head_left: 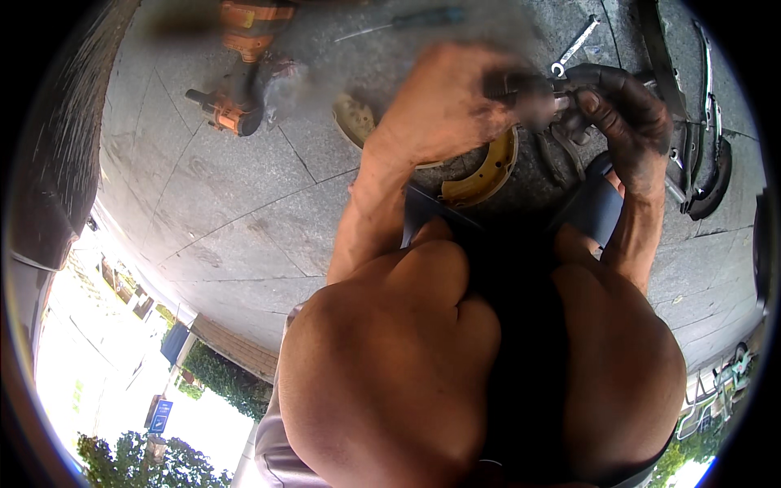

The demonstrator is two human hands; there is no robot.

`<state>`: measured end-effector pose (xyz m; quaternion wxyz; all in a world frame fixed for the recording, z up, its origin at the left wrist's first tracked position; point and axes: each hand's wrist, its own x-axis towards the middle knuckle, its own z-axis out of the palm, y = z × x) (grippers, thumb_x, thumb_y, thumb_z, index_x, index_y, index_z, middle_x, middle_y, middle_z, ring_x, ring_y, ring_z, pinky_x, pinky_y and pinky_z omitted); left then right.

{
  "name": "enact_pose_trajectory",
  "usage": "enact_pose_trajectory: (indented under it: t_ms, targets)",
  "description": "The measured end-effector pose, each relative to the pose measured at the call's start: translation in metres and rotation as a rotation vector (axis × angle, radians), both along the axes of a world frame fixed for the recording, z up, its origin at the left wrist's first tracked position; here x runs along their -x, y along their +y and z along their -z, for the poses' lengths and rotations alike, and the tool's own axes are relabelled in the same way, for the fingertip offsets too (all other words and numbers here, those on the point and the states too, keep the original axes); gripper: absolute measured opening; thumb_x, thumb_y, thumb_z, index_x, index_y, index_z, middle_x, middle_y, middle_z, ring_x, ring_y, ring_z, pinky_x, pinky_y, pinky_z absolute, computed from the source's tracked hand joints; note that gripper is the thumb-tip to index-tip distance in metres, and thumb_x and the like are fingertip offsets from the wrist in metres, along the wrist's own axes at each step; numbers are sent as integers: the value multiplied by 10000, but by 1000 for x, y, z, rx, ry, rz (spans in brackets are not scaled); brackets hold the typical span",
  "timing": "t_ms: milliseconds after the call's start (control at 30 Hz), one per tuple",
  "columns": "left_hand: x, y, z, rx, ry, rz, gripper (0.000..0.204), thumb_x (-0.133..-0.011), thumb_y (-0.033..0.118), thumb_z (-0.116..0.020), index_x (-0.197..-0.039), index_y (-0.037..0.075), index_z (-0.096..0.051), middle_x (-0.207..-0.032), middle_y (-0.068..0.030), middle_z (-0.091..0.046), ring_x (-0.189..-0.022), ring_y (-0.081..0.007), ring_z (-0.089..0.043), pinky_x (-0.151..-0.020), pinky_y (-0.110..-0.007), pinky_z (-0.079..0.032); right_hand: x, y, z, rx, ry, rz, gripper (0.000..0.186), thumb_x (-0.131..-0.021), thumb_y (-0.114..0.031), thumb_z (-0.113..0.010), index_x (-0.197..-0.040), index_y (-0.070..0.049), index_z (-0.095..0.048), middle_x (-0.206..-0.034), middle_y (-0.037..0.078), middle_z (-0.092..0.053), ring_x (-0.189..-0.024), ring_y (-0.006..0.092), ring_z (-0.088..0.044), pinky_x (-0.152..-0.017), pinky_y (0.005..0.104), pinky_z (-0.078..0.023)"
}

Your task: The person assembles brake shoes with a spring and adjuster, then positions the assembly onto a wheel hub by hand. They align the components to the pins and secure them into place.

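Note:
My right hand (626, 114), blackened with grime, pinches a small shiny metal part (562, 102) between thumb and fingers. My left hand (476, 102) meets it from the other side. Its fingers are curled in at the part's end, and motion blurs the tips, so what they grip is hidden. Below my hands, on the paving, lies a yellowish curved brake shoe (490, 172). Another pale brake shoe (351, 119) is partly covered by my left wrist. Just beyond my right hand lies a combination wrench (576, 46).
An orange cordless power tool (240, 61) and a clear plastic bag (282, 91) lie at the far left. A screwdriver (427, 18) is at the far edge. Right of my hand are a dark curved shoe (716, 183) and metal bars. My knees (366, 342) rise close below.

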<state>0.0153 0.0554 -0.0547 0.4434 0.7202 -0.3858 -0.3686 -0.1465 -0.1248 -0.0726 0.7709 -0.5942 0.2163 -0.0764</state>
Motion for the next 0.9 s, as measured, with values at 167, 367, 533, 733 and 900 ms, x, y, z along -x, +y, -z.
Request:
enact_pose_trajectory:
  t_ms: [167,367,533,733,900]
  targets:
    - [2,-1,4,84,40,-64,399,-795,371,-857,-965,26,-752,-838,-56,-714,-764,-145,-669,-697,-290,-540,1,4,3,41,11,26,213,-893,5,-719,-1104,27,-695,-914,157,-753,-774,209,-752,-667,299,-642]
    - [-4,-1,10,101,-44,-14,592,-782,544,-816,-1039,20,-721,-941,-110,-721,-818,-240,-718,-703,-351,-579,1,2,1,27,23,11,213,-890,-13,-728,-1100,7,-703,-913,150,-755,-783,200,-752,-663,298,-640]
    - [2,-2,6,89,180,-118,299,-822,272,-864,-939,17,-759,-780,-31,-705,-748,-98,-650,-673,-253,-515,-3,4,0,28,-7,20,200,-889,-11,-729,-1089,1,-712,-905,129,-758,-770,182,-747,-657,288,-633]
    - [-1,-1,-7,-31,311,-67,306,-794,221,-883,-969,9,-749,-812,-39,-718,-766,-110,-670,-681,-248,-536,-3,9,-5,47,44,32,199,-895,-23,-730,-1092,-1,-717,-904,116,-760,-771,159,-736,-659,265,-620]
    - [2,1,-7,27,280,-117,391,-765,150,-898,-1069,-13,-714,-889,-76,-730,-833,-132,-691,-738,-274,-578,-4,8,-7,58,59,-15,194,-902,-38,-731,-1091,2,-713,-894,110,-759,-763,149,-731,-660,253,-608]
